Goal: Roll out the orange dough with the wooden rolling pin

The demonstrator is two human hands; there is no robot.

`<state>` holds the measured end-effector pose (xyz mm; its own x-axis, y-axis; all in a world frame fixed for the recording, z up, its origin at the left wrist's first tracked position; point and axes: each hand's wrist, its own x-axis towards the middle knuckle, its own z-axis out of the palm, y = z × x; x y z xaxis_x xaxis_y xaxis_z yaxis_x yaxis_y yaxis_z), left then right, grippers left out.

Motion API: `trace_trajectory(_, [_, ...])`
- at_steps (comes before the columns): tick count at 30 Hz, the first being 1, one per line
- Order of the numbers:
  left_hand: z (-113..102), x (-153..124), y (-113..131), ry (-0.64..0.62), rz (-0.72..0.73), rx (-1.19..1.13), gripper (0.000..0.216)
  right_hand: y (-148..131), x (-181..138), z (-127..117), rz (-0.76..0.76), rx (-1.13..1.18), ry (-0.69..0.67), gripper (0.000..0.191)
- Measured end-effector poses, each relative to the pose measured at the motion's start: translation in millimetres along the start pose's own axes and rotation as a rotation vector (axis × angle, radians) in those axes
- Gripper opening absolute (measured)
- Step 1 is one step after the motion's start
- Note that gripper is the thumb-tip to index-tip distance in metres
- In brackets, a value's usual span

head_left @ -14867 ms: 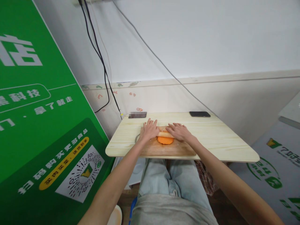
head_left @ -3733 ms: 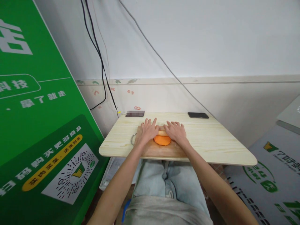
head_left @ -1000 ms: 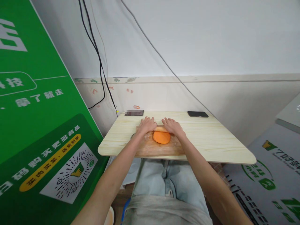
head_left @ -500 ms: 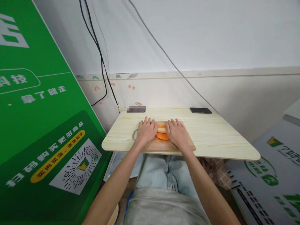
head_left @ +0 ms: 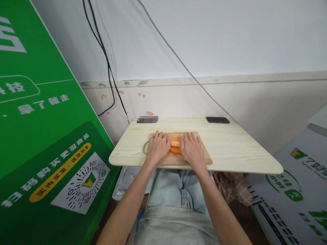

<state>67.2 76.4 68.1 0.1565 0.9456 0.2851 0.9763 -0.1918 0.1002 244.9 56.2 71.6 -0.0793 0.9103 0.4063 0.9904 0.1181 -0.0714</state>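
A wooden rolling pin (head_left: 175, 144) lies across a flat piece of orange dough (head_left: 175, 139) on a brown cutting board (head_left: 204, 154). My left hand (head_left: 158, 147) presses flat on the pin's left end with fingers stretched out. My right hand (head_left: 192, 149) lies flat on its right end in the same way. Only a short middle part of the pin and thin strips of dough show between my hands. The board rests near the front edge of a pale wooden lap table (head_left: 240, 153).
A dark phone (head_left: 217, 119) lies at the table's back right. A blurred dark object (head_left: 147, 119) sits at the back left. Black and grey cables (head_left: 108, 64) hang down the wall. A large green sign (head_left: 38, 129) stands at the left. Printed boards (head_left: 296, 170) lie at the right.
Both hands have drawn the rolling pin toward me over the dough, from its far edge to its near part. Less of the dough shows now.
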Motion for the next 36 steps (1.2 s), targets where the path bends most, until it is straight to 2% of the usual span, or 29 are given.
trace_trajectory(2, [2, -11, -2, 0.043, 0.011, -0.012, 0.055, -3, -9, 1, -0.005, 0.009, 0.032, 0.061])
trace_trajectory(4, [2, -9, -2, 0.045, 0.018, -0.033, 0.056, -2, -4, 1, -0.017, 0.007, 0.03, 0.061])
trace_trajectory(7, [-3, 16, 0, -0.014, 0.014, -0.043, 0.056, 2, 23, -1, -0.025, -0.007, -0.038, 0.058])
trace_trajectory(10, [-11, 48, 5, -0.106, -0.019, -0.024, 0.053, 8, 57, -5, -0.005, -0.014, -0.17, 0.052])
trace_trajectory(13, [-19, 62, 9, -0.149, -0.022, -0.007, 0.05, 13, 74, -7, -0.001, -0.005, -0.287, 0.049])
trace_trajectory(14, [-20, 60, 9, -0.151, -0.015, -0.003, 0.05, 13, 72, -7, -0.006, -0.005, -0.277, 0.049])
trace_trajectory(16, [-19, 44, 7, -0.135, 0.016, 0.001, 0.048, 12, 57, -5, -0.019, -0.013, -0.171, 0.05])
trace_trajectory(19, [-10, 2, 2, -0.02, 0.119, -0.023, 0.05, 5, 14, -1, -0.03, -0.024, 0.0, 0.053])
trace_trajectory(22, [0, -33, -3, 0.111, 0.128, -0.053, 0.053, -2, -21, -2, -0.006, -0.02, 0.063, 0.056])
trace_trajectory(24, [3, -37, -4, 0.115, 0.117, -0.06, 0.055, -4, -23, -5, -0.007, -0.025, 0.048, 0.056])
trace_trajectory(26, [3, -24, -5, 0.061, 0.109, -0.058, 0.055, -3, -8, -8, -0.032, -0.032, -0.015, 0.054])
trace_trajectory(32, [-9, 47, 0, -0.097, 0.037, -0.002, 0.049, 9, 62, -12, -0.041, -0.046, -0.22, 0.045])
trace_trajectory(34, [-12, 52, 1, -0.12, 0.047, 0.027, 0.045, 10, 65, -13, -0.051, -0.05, -0.233, 0.045])
trace_trajectory(36, [-12, 42, 0, -0.129, 0.08, 0.04, 0.044, 9, 53, -13, -0.068, -0.061, -0.19, 0.047])
